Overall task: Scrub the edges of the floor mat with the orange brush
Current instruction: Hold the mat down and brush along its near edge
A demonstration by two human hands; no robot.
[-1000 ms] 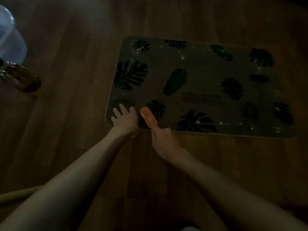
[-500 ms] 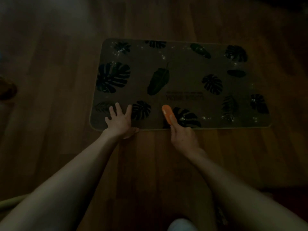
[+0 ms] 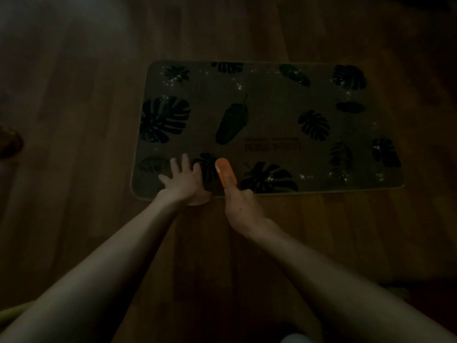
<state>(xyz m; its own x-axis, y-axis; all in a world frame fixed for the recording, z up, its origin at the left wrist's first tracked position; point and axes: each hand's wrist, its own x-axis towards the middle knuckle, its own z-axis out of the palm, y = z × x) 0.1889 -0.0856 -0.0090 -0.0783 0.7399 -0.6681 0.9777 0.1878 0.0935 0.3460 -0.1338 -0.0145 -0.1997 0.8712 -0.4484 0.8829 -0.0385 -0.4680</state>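
A grey floor mat (image 3: 272, 115) with dark leaf prints lies flat on the wooden floor in dim light. My left hand (image 3: 184, 180) rests flat with spread fingers on the mat's near edge, close to its near left corner. Just to its right, my right hand (image 3: 241, 205) grips the orange brush (image 3: 225, 173), index finger laid along its back. The brush sits on the mat just inside the near edge and points away from me. Small wet glints dot the mat's surface.
Wooden floorboards (image 3: 74, 95) surround the mat on all sides. A dark brown object (image 3: 10, 143) shows at the left border of the view. A pale green strip (image 3: 14, 311) lies at the lower left.
The brush and my right hand slid right along the near edge, then back left toward my left hand. The view shifted, so the pale bucket at far left is out of sight.
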